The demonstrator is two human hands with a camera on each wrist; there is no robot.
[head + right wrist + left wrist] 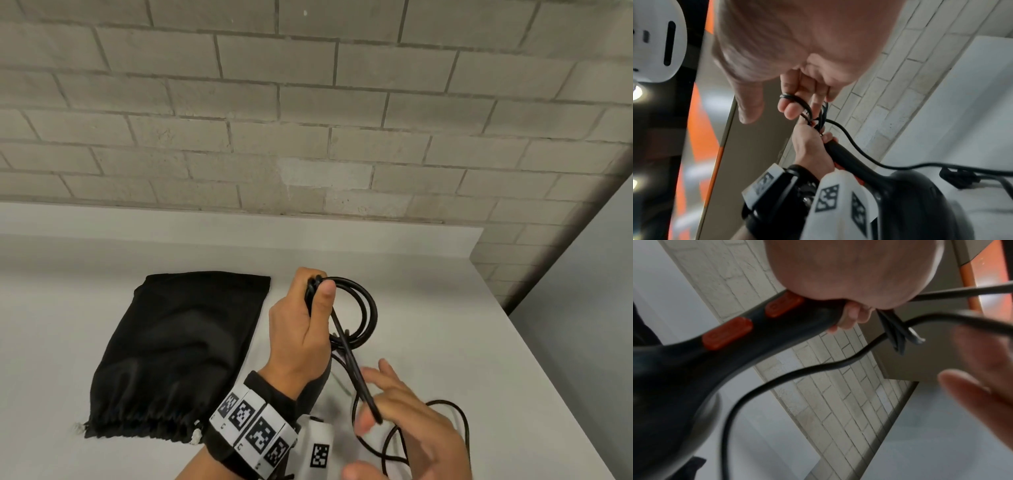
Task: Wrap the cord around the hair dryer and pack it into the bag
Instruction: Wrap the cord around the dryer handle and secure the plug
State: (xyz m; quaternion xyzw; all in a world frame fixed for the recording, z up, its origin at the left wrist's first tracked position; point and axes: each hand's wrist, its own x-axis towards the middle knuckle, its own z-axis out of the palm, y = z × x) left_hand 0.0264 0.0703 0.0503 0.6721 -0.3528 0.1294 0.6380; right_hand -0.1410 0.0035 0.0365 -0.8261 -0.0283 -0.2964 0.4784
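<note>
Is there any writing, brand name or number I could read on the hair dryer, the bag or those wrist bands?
No readable words or numbers.
Wrist band: black-and-white square code patterns; tiny marks beneath, too small to read.
Hair dryer: orange buttons, markings blurred.
Bag: plain black.

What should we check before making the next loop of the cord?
1. Left hand grips the hair dryer handle: ok.
2. Finished loops pinned under the left thumb: ok.
3. Right hand has the cord on its fingers: ok.
4. Loose cord free of knots: cannot tell.
5. Plug lying free on the table: ok.
6. Bag open: cannot tell.
</note>
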